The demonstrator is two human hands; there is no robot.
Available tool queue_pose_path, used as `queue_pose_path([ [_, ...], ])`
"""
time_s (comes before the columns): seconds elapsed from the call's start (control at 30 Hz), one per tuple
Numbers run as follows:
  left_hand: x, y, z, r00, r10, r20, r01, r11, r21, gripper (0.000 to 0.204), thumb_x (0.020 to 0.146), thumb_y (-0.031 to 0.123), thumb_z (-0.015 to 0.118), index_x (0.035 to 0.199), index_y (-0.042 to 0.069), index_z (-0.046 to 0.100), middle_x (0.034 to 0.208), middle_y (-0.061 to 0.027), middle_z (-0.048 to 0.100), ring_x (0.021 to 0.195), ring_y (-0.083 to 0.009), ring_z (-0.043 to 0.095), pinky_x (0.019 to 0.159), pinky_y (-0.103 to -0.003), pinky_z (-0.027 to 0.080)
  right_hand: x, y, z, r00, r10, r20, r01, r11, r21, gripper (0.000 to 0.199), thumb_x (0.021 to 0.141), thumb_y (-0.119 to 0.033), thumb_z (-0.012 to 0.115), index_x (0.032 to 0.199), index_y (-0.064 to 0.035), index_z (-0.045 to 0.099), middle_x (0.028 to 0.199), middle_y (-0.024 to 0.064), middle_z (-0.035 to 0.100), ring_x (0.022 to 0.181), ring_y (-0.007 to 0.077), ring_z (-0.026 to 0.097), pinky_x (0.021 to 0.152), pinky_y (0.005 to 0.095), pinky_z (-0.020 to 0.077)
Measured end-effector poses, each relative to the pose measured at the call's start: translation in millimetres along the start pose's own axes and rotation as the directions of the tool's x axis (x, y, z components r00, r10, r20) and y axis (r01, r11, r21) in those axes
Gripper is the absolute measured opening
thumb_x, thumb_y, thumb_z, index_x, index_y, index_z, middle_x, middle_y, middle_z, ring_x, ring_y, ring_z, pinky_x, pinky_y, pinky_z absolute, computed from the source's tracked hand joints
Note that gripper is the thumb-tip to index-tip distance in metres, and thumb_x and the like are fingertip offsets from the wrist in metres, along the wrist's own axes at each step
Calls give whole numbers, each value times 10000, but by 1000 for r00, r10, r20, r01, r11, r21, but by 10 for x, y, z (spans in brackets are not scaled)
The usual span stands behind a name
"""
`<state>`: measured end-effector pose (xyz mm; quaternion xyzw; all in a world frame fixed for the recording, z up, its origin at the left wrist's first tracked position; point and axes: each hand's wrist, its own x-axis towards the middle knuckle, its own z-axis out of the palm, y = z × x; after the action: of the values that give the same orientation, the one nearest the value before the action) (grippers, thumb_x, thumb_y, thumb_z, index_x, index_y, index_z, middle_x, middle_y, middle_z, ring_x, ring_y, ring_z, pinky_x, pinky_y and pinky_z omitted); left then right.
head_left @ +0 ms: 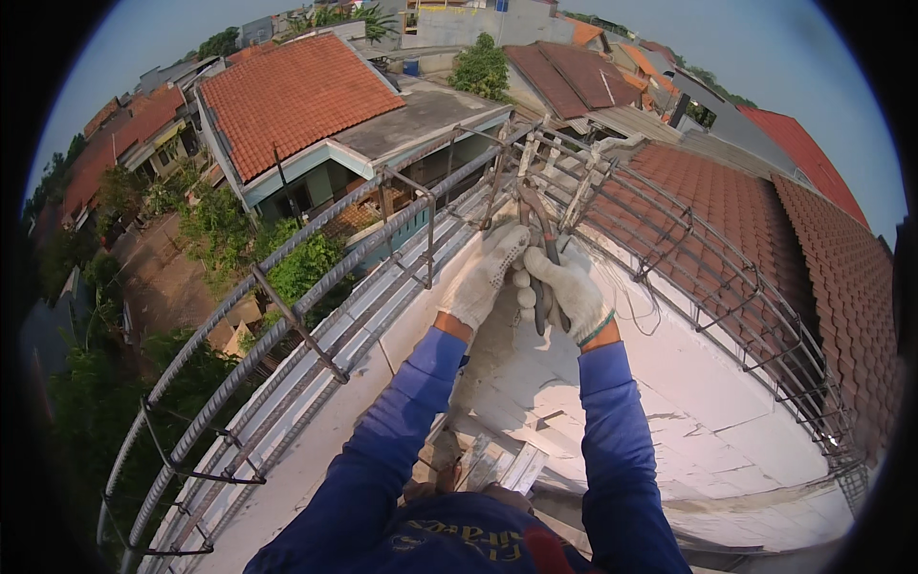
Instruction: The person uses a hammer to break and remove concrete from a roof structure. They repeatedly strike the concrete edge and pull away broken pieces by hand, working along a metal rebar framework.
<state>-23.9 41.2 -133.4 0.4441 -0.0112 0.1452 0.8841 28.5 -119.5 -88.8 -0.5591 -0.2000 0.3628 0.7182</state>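
Both my hands wear off-white knit work gloves and meet at the corner of a pale block wall. My right hand (566, 289) is closed around the handles of dark metal pincers (548, 231). The pincers point away from me, with their head against the steel bars at the corner. My left hand (490, 275) presses close beside the tool from the left, its fingers curled in. What lies between those fingers is hidden. Ribbed rebar cages, one on the left (316, 297) and one on the right (712, 244), run along the wall tops and meet near my hands.
A thin loose wire (633, 330) hangs at the right wall (708, 392). Below me are wooden boards (497, 466) between the walls. Beyond the left cage the ground drops to a yard with trees (301, 268). Brown tiled roofs (708, 196) adjoin the right side.
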Motion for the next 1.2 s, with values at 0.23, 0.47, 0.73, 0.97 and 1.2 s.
queue_pose_path([
  [0.23,413,40,-68,968,-166,187,181,981,-68,389,1091,224,617,1444,69,667,1134,-47,746,889,-121,681,763,-250,567,-50,168,156,995,21,93,-53,929,367,357,1117,-455,581,1156,-102,624,888,-10,626,638,112,587,537,289,524],
  [0.47,297,181,190,947,-116,299,222,910,-351,429,1089,269,627,1456,45,629,1194,-89,746,1021,-200,726,872,-337,623,-122,71,329,1000,16,-8,-13,960,281,327,1110,-416,601,1173,-96,619,857,6,639,613,131,608,520,310,548],
  [0.73,658,-26,226,982,-120,145,127,991,-40,338,1074,344,614,1020,33,733,768,-128,677,790,-266,697,707,-401,567,-375,57,592,899,-39,-436,-135,922,-362,493,1016,-457,683,1168,12,683,863,142,730,693,290,739,668,415,613],
  [0.97,963,-318,68,662,677,320,-464,36,885,360,1030,347,651,979,0,734,905,-266,703,825,-458,652,803,-504,555,-289,23,517,810,-348,-473,-239,541,-806,563,1017,-469,607,1211,58,657,836,156,730,720,270,744,619,389,593],
  [1.2,168,76,363,953,-176,247,269,869,-416,422,1113,350,561,1304,-3,690,1068,-186,759,924,-298,752,857,-448,645,-441,6,257,981,193,-28,-168,907,387,391,1123,-498,557,1191,-120,629,784,-59,544,516,71,417,401,228,353],
])
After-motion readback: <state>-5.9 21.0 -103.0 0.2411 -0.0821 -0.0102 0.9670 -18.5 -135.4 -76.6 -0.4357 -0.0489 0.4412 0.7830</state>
